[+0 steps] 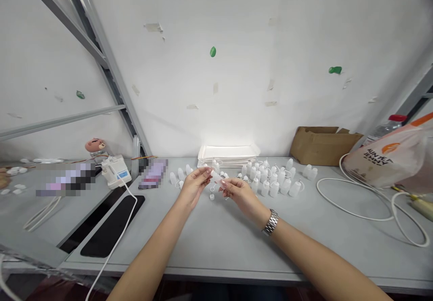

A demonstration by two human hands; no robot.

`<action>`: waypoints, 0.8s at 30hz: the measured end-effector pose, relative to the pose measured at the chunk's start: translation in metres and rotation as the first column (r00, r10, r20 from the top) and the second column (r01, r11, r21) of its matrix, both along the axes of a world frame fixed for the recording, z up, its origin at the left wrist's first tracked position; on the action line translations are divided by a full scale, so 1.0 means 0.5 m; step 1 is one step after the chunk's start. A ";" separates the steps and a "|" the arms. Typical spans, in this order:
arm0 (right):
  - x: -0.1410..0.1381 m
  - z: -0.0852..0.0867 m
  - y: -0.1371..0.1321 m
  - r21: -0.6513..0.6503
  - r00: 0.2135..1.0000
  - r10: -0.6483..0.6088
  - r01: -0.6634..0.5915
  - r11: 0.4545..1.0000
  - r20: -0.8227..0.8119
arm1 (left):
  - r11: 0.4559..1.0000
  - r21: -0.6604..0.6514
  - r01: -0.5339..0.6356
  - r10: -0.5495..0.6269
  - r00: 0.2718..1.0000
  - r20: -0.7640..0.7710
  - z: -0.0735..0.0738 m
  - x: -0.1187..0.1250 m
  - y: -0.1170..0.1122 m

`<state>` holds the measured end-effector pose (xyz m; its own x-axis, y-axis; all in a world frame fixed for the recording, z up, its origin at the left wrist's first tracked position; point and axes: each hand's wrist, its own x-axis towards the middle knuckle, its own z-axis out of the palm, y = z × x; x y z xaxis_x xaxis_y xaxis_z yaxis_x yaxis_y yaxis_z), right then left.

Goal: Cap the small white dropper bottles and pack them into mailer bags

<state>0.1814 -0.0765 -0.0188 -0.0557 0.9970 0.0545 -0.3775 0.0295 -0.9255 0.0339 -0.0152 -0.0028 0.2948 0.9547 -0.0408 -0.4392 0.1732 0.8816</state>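
Observation:
My left hand [193, 187] and my right hand [241, 196] meet above the middle of the table. Between their fingertips is a small translucent white squeeze bottle [215, 176], tilted and partly covered by the fingers. My left fingers pinch one end, and my right thumb and fingers grip the other. Just below shows a small white cap [212, 197] with a loop strap; whether it hangs from the bottle or lies on the table I cannot tell. Many similar bottles [274, 188] stand to the right of my hands, several with strapped caps. A few more bottles [181, 173] are at the left.
A stack of white trays [230, 152] lies against the wall. At the right are a cardboard box [321, 145], a plastic bag [389, 156] and a looped white cable [355, 217]. Leftward are a phone [153, 173], a power strip [117, 171] and a black mat [111, 229].

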 end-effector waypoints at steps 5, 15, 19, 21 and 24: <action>-0.001 -0.001 0.000 0.002 0.999 -0.023 0.023 1.000 0.028 | 0.999 0.049 0.023 -0.021 0.999 -0.027 -0.001 0.002 -0.002; -0.011 0.009 -0.013 0.021 0.982 -0.159 0.158 0.987 0.107 | 0.993 0.119 0.009 -0.003 0.999 -0.050 -0.008 0.011 -0.005; -0.010 0.016 -0.016 -0.064 0.993 -0.034 0.027 0.998 -0.114 | 0.986 0.164 0.034 -0.026 0.998 -0.053 -0.005 0.008 -0.004; -0.007 0.018 -0.016 -0.095 0.984 0.002 -0.019 0.995 -0.177 | 0.979 0.200 0.043 -0.031 0.997 -0.066 -0.003 0.008 -0.004; -0.006 0.017 -0.014 -0.126 0.980 -0.025 0.000 0.992 -0.198 | 0.967 0.253 0.035 -0.010 0.995 -0.098 -0.005 0.011 -0.006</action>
